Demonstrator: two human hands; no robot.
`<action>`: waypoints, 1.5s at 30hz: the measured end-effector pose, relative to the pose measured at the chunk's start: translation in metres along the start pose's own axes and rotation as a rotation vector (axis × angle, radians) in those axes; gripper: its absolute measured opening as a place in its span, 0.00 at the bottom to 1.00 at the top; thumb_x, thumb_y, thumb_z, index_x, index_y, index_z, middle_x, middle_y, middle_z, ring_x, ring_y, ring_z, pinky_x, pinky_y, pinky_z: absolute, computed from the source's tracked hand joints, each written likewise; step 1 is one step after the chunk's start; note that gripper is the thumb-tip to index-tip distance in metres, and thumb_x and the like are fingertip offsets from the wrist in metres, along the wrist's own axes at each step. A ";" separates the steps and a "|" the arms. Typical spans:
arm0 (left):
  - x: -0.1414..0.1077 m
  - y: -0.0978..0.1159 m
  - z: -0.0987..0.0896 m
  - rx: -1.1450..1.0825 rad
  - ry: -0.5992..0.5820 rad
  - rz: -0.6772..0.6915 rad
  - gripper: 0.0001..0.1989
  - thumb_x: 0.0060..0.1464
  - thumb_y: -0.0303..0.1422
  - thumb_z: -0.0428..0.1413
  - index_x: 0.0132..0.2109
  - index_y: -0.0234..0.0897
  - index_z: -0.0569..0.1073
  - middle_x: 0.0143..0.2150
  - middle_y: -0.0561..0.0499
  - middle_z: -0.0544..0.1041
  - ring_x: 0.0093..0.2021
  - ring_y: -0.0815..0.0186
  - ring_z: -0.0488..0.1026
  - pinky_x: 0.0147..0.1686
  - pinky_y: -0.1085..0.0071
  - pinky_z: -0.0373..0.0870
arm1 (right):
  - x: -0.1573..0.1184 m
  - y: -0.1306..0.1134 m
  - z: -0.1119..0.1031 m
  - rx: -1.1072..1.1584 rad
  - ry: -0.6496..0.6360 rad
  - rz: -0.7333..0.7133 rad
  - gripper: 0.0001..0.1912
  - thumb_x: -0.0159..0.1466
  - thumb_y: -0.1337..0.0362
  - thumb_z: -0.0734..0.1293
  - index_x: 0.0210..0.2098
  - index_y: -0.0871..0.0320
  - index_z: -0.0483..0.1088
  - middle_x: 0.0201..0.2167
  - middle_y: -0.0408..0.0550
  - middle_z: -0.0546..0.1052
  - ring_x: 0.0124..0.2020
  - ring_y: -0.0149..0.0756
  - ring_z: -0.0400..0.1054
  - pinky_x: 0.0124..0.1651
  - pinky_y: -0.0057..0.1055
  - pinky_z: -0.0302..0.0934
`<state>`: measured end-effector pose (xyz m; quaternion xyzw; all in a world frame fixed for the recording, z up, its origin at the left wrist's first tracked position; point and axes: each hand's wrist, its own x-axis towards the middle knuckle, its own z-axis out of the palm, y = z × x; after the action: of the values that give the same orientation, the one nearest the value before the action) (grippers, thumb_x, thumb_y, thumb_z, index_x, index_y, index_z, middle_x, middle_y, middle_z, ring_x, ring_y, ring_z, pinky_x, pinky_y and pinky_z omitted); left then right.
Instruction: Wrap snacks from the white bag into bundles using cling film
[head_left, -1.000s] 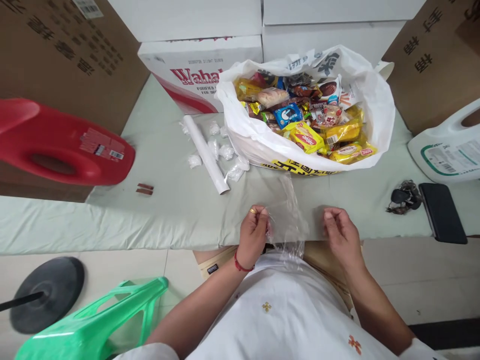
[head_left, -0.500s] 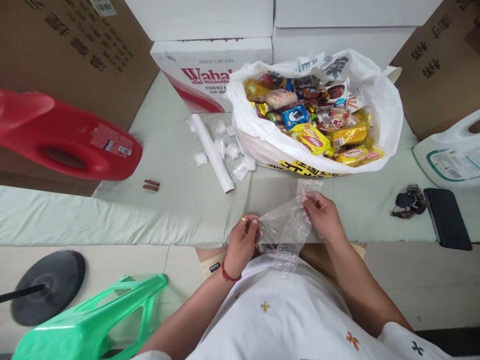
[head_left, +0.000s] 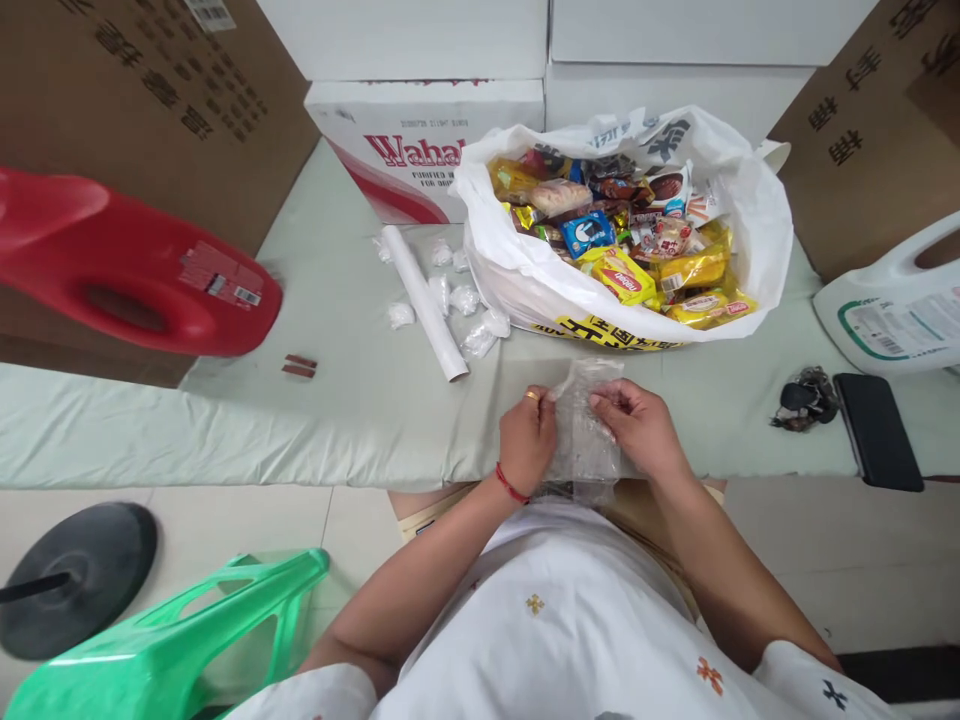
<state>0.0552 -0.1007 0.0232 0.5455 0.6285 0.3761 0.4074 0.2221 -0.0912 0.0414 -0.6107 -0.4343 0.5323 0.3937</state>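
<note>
A clear plastic bag (head_left: 592, 450) hangs between my hands over the table's front edge, its lower end close to my shirt. My left hand (head_left: 529, 440), with a ring and a red bracelet, is closed on the bag's left side near the top. On the other side my right hand (head_left: 637, 425) pinches the film between thumb and fingers. Just beyond them stands a white carrier bag (head_left: 517, 265) filled with wrapped snacks (head_left: 619, 275). To the left lie a white paper roll (head_left: 425, 305) and several crumpled clumps of clear plastic (head_left: 484, 335).
A red jug (head_left: 142, 270) and two small brown strips (head_left: 300, 366) are at left. Keys (head_left: 805, 400), a black phone (head_left: 877, 430) and a white jug (head_left: 892, 310) lie or stand at right. Boxes (head_left: 420, 150) line the back. A green stool (head_left: 180, 640) is on the floor.
My left hand has moved up and right, closer to my right hand. The clear bag, stretched sideways before, now hangs narrower between them. The view has shifted slightly.
</note>
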 end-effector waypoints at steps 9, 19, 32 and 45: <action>0.007 0.001 -0.003 -0.598 0.029 -0.338 0.31 0.57 0.66 0.54 0.34 0.41 0.68 0.17 0.60 0.62 0.14 0.72 0.54 0.14 0.73 0.49 | 0.010 -0.003 -0.027 -0.086 0.230 -0.076 0.20 0.56 0.46 0.76 0.34 0.56 0.76 0.25 0.41 0.73 0.25 0.29 0.60 0.28 0.28 0.58; -0.007 0.022 0.004 -0.671 -0.081 -0.318 0.32 0.61 0.65 0.52 0.41 0.38 0.76 0.25 0.51 0.76 0.13 0.72 0.59 0.13 0.71 0.52 | -0.025 0.017 0.022 -0.050 0.003 -0.187 0.21 0.62 0.46 0.74 0.46 0.54 0.76 0.44 0.51 0.81 0.43 0.41 0.76 0.46 0.37 0.73; 0.011 0.004 -0.029 -0.553 0.097 -0.380 0.32 0.62 0.64 0.51 0.29 0.39 0.72 0.18 0.52 0.72 0.14 0.71 0.58 0.14 0.73 0.49 | -0.013 0.014 -0.020 0.337 0.212 0.135 0.25 0.47 0.44 0.82 0.36 0.55 0.82 0.33 0.45 0.79 0.31 0.31 0.68 0.29 0.26 0.69; 0.017 0.011 -0.030 -0.653 0.128 -0.461 0.33 0.61 0.66 0.51 0.29 0.38 0.69 0.17 0.55 0.69 0.12 0.74 0.59 0.12 0.76 0.48 | -0.023 0.024 -0.015 0.169 0.188 0.094 0.49 0.52 0.38 0.79 0.65 0.53 0.65 0.55 0.57 0.79 0.51 0.44 0.75 0.41 0.35 0.77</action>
<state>0.0302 -0.0832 0.0437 0.2076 0.6061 0.4878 0.5929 0.2379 -0.1213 0.0273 -0.6421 -0.3200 0.5253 0.4575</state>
